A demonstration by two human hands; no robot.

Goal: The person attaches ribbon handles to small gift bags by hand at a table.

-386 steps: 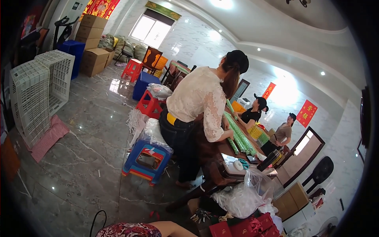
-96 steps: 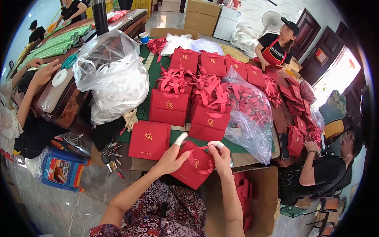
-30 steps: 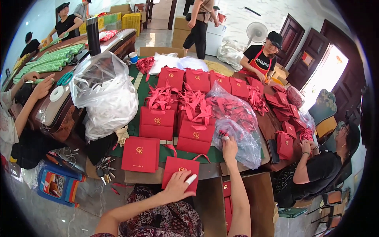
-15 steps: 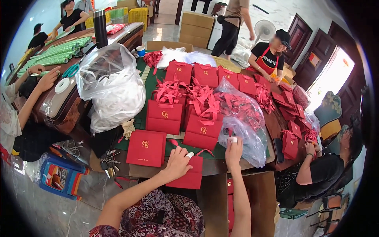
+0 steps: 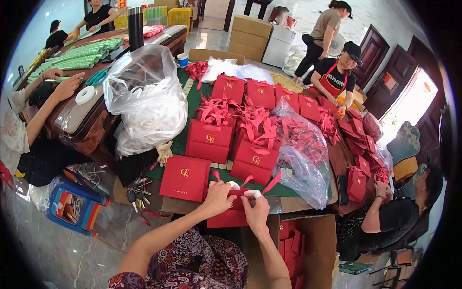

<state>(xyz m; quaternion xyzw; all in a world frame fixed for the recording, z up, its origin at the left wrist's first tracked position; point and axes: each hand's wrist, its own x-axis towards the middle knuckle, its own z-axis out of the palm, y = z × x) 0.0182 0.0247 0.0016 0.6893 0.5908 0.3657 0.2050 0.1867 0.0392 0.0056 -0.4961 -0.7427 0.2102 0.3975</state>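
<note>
A small red gift bag [image 5: 227, 219] sits upright at the table's front edge, right before me. My left hand [image 5: 218, 199] is closed on its upper left edge. On the upper right, my right hand [image 5: 256, 212] pinches the bag's top, its fingers bent inward close to the left ones. White wrappings cover a finger on each hand. A loose red ribbon [image 5: 273, 183] rises from beside the right fingers; its lower end is hidden. Left of my hands lies a flat red bag [image 5: 184, 178] with a gold emblem.
Beyond stand several red bags [image 5: 210, 140] with ribbon handles. A clear plastic bag of red ribbons [image 5: 306, 151] lies to their right, and a bag of white ribbons [image 5: 149, 113] to their left. An open carton [image 5: 317, 241] with red bags sits below right. Other people work around the tables.
My right hand has come left and down from the ribbon bag to the gift bag's top, beside my left hand. A person at the back has moved right. The whole view has shifted slightly.
</note>
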